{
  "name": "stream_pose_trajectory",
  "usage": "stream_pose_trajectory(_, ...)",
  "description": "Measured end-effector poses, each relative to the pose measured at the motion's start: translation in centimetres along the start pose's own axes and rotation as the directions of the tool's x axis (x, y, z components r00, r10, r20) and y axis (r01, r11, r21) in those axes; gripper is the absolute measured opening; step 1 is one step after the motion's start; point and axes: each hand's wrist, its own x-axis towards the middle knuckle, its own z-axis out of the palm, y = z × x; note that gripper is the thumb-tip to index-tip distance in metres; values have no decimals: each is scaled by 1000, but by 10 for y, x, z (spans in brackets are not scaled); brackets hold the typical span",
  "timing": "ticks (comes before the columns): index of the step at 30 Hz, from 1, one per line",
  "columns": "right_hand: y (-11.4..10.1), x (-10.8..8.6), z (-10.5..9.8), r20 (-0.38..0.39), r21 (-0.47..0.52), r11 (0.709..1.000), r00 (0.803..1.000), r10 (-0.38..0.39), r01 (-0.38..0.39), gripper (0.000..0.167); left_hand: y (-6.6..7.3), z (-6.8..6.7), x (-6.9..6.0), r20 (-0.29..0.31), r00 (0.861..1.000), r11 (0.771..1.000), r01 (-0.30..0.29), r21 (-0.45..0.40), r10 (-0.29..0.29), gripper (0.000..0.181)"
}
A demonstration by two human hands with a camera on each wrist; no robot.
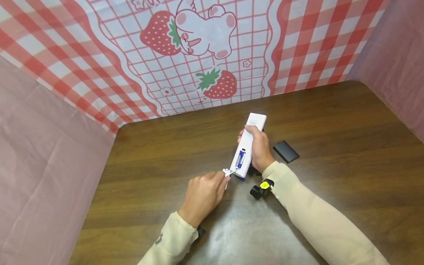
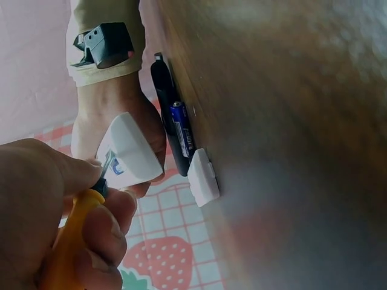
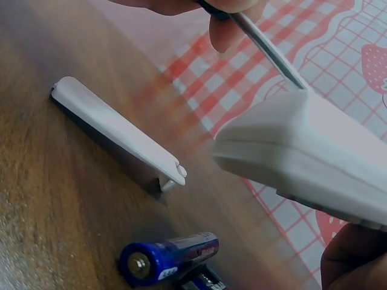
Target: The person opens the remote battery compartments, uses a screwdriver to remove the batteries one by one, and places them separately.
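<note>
My right hand [image 1: 260, 147] grips a white remote control [image 1: 246, 141], its thumb across the labelled back. The battery compartment faces up with a blue battery [image 1: 240, 160] in it. My left hand [image 1: 203, 195] pinches a screwdriver with an orange handle [image 2: 72, 241], dark collar and thin metal shaft [image 3: 272, 54]. In the left wrist view the shaft reaches the compartment at the remote's near end. Below the remote, a white battery cover [image 3: 118, 130] lies on the table. Loose blue batteries [image 3: 169, 257] lie close by, one partly cut off in the right wrist view.
A flat black object [image 1: 286, 151] lies on the wooden table [image 1: 159, 158] to the right of the right hand. A black wrist camera with a yellow tag [image 1: 264, 185] sits at the right cuff. A strawberry-print cloth [image 1: 198, 73] rises behind the table.
</note>
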Motion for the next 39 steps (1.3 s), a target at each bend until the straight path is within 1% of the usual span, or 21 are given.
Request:
stream_pose_trajectory(10, 1, -1, 0, -13, 6, 1000, 1000, 8, -8, 33, 0, 0, -1, -2, 1000, 1000, 12, 9, -12, 22)
stream_pose_trajectory(13, 1, -1, 0, -21, 9, 1000, 1000, 6, -5, 33, 1, 0, -1, 1, 1000, 1000, 19, 11, -19, 21)
stream_pose_trajectory(20, 0, -1, -1, -40, 26, 1000, 999, -2, 3, 29, 1, 0, -1, 2, 999, 999, 38, 3, -38, 19)
stream_pose_trajectory(26, 0, -1, -2, -41, 45, 999, 999, -11, 13, 30, 0, 1, 0, -4, 999, 999, 51, 2, -51, 16)
stream_pose_trajectory(31, 0, -1, -1, -45, 54, 998, 999, -16, 18, 30, -1, 0, -1, -8, 998, 998, 61, 10, -61, 17)
stream_pose_trajectory(35, 0, -1, -1, -46, 62, 998, 999, -14, 17, 28, -1, 1, -1, -23, 998, 998, 65, 1, -65, 17)
stream_pose_trajectory(39, 0, -2, 0, -54, 77, 997, 999, -2, 7, 29, -2, 2, -2, -54, 997, 998, 63, -10, -64, 15)
